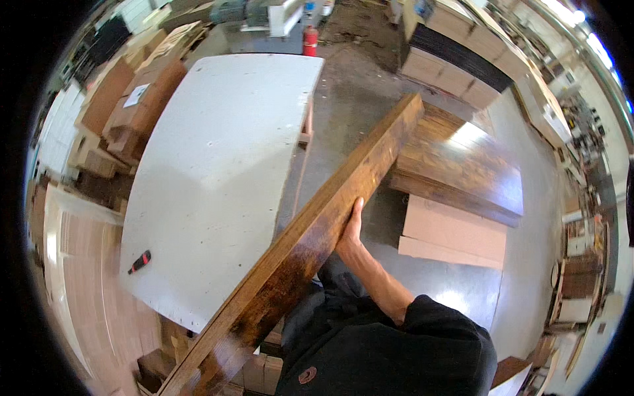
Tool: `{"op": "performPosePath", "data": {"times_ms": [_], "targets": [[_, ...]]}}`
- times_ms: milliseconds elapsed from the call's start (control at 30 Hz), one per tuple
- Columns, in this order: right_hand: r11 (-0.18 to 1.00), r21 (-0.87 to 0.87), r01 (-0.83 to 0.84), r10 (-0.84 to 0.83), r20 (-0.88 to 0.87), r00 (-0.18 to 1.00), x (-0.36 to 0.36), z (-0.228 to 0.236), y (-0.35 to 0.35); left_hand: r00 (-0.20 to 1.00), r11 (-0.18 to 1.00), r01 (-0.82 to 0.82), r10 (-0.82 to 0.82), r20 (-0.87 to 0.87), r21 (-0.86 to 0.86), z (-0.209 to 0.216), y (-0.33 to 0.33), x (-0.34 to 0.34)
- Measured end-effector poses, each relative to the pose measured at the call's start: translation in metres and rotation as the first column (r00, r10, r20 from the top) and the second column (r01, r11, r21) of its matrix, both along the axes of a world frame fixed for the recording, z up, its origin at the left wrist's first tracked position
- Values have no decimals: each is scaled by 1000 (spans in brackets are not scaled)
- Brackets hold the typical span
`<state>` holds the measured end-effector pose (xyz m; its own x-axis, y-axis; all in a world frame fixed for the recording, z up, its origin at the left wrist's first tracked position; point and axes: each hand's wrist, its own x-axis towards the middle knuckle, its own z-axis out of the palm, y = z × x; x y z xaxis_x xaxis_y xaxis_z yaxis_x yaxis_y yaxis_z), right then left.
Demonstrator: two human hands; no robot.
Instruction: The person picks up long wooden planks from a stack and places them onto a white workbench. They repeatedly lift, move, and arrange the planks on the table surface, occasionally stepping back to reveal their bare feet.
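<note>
A long, thick, brown-stained wooden board [290, 261] slants across the middle of the head view, from the near left to the far right. My right hand [351, 231] grips its right-hand side, the thumb lying along the wood and the other fingers mostly hidden behind it. I cannot see my left hand. Just left of the board stands a white-topped table [218, 145]. Past the board's far end, on the right, lies a stack of glossy brown wooden panels [456, 158].
Cardboard [456, 231] lies under the stack. A black and red hand tool [140, 262] rests on the table's near left. Brown boxes [145, 99] are piled left of the table. A red fire extinguisher [310, 41] stands behind it. Wooden cabinets [456, 63] stand at the far right.
</note>
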<state>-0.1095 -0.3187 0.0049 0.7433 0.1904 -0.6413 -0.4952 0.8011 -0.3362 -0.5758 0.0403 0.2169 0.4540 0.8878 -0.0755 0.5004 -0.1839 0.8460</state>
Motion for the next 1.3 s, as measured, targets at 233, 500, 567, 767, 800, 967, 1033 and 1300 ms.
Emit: {"op": "performPosePath", "data": {"times_ms": [233, 500, 567, 767, 800, 967, 1033, 1300], "targets": [[950, -140, 278, -297, -143, 944, -77, -86, -148, 971, 972, 204, -216, -102, -114, 1, 9, 55], [780, -297, 551, -620, -251, 743, -117, -174, -324, 845, 860, 425, -489, -217, -283, -13, -43, 193], [768, -284, 575, -640, -283, 715, -121, -168, -358, 801, 823, 466, -548, -241, -324, -25, -60, 233], [658, -316, 683, -751, -212, 625, -105, -144, -471, 714, 729, 537, -661, -231, -425, -79, -116, 340], [653, -307, 692, -757, -224, 614, -100, -141, -484, 707, 718, 544, -671, -223, -434, -90, -124, 356], [569, -354, 742, -818, -155, 554, -79, -176, -552, 668, 667, 590, -720, -189, -455, -145, -168, 451], [561, -337, 756, -825, -160, 542, -51, -168, -575, 666, 661, 622, -728, -160, -420, -171, -195, 491], [532, -324, 783, -845, -146, 514, 76, -215, -663, 704, 778, 535, -626, -335, -330, -284, -259, 673]]}}
